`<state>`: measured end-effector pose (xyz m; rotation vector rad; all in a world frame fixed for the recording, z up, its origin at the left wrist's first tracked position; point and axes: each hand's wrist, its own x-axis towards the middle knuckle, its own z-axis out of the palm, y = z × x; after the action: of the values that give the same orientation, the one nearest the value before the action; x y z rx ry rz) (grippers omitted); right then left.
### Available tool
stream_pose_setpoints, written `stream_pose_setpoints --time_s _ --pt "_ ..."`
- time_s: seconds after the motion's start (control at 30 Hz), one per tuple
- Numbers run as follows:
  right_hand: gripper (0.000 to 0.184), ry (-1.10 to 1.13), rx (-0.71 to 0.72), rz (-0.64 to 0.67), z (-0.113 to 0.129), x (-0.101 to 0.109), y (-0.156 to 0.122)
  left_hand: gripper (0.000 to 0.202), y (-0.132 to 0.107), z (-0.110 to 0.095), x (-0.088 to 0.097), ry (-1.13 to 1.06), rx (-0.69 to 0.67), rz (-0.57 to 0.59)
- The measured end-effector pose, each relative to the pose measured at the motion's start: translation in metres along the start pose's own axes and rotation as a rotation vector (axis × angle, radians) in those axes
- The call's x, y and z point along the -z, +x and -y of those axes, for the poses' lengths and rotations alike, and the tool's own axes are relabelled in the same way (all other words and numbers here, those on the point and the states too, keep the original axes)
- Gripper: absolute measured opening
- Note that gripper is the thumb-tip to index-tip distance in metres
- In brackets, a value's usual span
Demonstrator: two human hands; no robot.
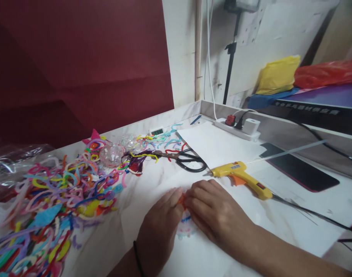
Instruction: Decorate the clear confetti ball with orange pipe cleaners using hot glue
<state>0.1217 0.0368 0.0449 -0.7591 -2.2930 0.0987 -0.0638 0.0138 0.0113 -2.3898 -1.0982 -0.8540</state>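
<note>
Both hands, left hand (161, 215) and right hand (213, 209), pinch 1 small orange piece (181, 199) over paper (222, 146), apparently shaping it; next comes careful fingertip pressure, the glue gun (242, 177) nearby.

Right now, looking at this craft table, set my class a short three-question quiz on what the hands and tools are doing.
1. True or false: the glue gun is held in the right hand.
2. Which lies between the pipe cleaner pile and the glue gun: A) scissors, B) a hammer, C) a cup?
3. What colour is the small piece pinched between the left hand and the right hand?

Key
1. False; it lies on the white paper, beyond the right hand.
2. A.
3. Orange piece, with a light blue-and-pink bit beneath the fingers.
</note>
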Motion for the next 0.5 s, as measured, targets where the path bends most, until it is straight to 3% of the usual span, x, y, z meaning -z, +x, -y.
stream_pose_setpoints --time_s 0.23,0.5 --pt "0.033 -0.188 0.138 -0.06 0.004 -0.005 0.001 0.03 0.001 0.001 -0.001 -0.02 -0.013 0.022" --pt "0.038 -0.195 0.201 -0.115 0.01 -0.013 0.0 0.03 0.001 0.002 -0.003 -0.06 -0.012 0.001"
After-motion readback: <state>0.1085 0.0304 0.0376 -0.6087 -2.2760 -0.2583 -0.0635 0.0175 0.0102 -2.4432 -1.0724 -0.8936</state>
